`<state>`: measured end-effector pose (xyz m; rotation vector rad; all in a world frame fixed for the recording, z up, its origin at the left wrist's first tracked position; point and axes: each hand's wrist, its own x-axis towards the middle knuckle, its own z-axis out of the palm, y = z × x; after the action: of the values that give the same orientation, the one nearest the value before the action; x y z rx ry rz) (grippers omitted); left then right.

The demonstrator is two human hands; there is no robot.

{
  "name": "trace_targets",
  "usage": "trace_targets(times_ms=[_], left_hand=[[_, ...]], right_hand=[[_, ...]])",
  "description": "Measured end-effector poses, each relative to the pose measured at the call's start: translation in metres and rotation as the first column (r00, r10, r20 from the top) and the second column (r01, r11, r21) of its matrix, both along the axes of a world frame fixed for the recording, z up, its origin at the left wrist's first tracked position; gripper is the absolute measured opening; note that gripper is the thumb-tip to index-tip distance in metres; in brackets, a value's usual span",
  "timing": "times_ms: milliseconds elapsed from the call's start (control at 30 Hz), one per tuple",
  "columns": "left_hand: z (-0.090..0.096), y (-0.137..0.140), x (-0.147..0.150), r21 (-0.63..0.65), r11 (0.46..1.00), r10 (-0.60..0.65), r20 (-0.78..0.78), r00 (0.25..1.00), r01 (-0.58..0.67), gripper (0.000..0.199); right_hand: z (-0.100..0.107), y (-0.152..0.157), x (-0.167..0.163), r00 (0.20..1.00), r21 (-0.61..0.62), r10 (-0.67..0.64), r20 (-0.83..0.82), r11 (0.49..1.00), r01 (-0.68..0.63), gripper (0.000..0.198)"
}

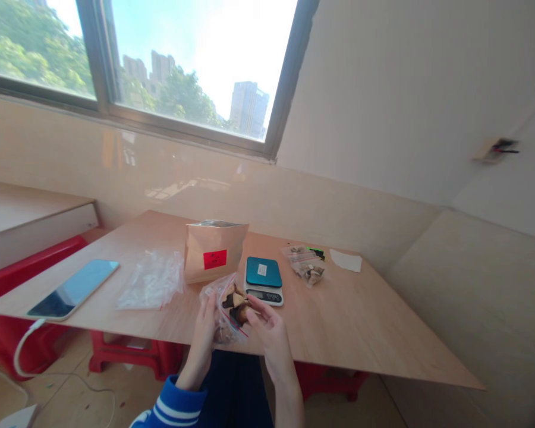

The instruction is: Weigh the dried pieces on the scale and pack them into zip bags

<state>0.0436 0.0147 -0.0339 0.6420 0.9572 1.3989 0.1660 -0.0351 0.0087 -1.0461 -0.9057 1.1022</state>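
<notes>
My left hand (204, 324) grips a clear zip bag (223, 334) with a red seal line, held at the table's front edge. My right hand (267, 326) pinches brown dried mushroom pieces (237, 303) at the bag's mouth. More pieces show dimly through the plastic. Just beyond the hands sits a kitchen scale (264, 274) with a teal plate and a small display. A kraft paper pouch (214, 244) with a red label stands upright behind the bag, its top open.
A pile of clear plastic bags (154, 279) and a phone (75, 289) on a white cable lie to the left. Filled zip bags (305, 264) and a white paper piece (346, 260) lie right of the scale. Red stools (129, 352) stand under the table.
</notes>
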Motion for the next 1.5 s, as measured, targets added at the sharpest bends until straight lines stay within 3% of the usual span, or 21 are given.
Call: trace_targets(times_ms=[133, 367, 500, 600, 800, 867, 967, 1067, 1200, 1267, 1400, 1500], left_hand=[[0.012, -0.004, -0.001, -0.111, 0.987, -0.099, 0.159, 0.982, 0.117, 0.044], [0.018, -0.007, -0.008, -0.07, 0.986, -0.124, 0.299, 0.946, 0.151, 0.043], [0.014, -0.002, -0.011, -0.105, 0.99, -0.055, 0.296, 0.953, 0.089, 0.035], [0.015, 0.0, -0.014, -0.143, 0.988, -0.016, 0.307, 0.952, 0.062, 0.029], [0.025, 0.001, -0.019, -0.201, 0.978, 0.006, 0.29, 0.957, 0.054, 0.026], [0.028, 0.001, -0.021, -0.219, 0.974, 0.015, 0.294, 0.956, 0.052, 0.025], [0.031, 0.002, -0.025, -0.238, 0.97, 0.031, 0.291, 0.956, 0.041, 0.025], [0.032, 0.003, -0.029, -0.21, 0.978, 0.048, 0.293, 0.955, 0.015, 0.026], [0.033, 0.003, -0.03, -0.21, 0.978, 0.047, 0.295, 0.954, 0.017, 0.027], [0.034, 0.003, -0.029, -0.216, 0.976, 0.036, 0.296, 0.954, 0.03, 0.027], [0.031, 0.004, -0.027, -0.214, 0.977, 0.042, 0.296, 0.954, 0.023, 0.028], [0.027, 0.005, -0.027, -0.209, 0.978, 0.063, 0.294, 0.954, 0.0, 0.028]], right_hand=[[0.004, 0.006, -0.004, 0.999, -0.006, 0.024, 0.024, 1.0, -0.023, 0.052], [0.026, 0.014, -0.004, 0.974, 0.025, 0.178, 0.144, 0.983, -0.183, 0.046], [0.045, 0.031, -0.001, 0.989, 0.169, 0.017, 0.147, 0.985, -0.042, 0.038], [0.068, 0.061, -0.003, 0.981, 0.332, -0.142, 0.129, 0.939, 0.092, 0.035], [0.107, 0.142, -0.027, 0.948, 0.563, -0.229, 0.22, 0.824, 0.068, 0.032], [0.107, 0.162, -0.035, 0.905, 0.587, -0.233, 0.356, 0.809, -0.024, 0.024], [0.098, 0.176, -0.041, 0.765, 0.581, -0.261, 0.589, 0.794, -0.177, 0.017], [0.088, 0.177, -0.039, 0.624, 0.568, -0.318, 0.713, 0.784, -0.25, 0.026], [0.086, 0.174, -0.031, 0.5, 0.518, -0.331, 0.801, 0.801, -0.3, 0.037], [0.087, 0.173, -0.028, 0.476, 0.51, -0.339, 0.812, 0.808, -0.294, 0.035], [0.086, 0.17, -0.026, 0.526, 0.559, -0.366, 0.767, 0.784, -0.27, 0.037], [0.084, 0.165, -0.026, 0.454, 0.538, -0.389, 0.801, 0.801, -0.263, 0.04]])
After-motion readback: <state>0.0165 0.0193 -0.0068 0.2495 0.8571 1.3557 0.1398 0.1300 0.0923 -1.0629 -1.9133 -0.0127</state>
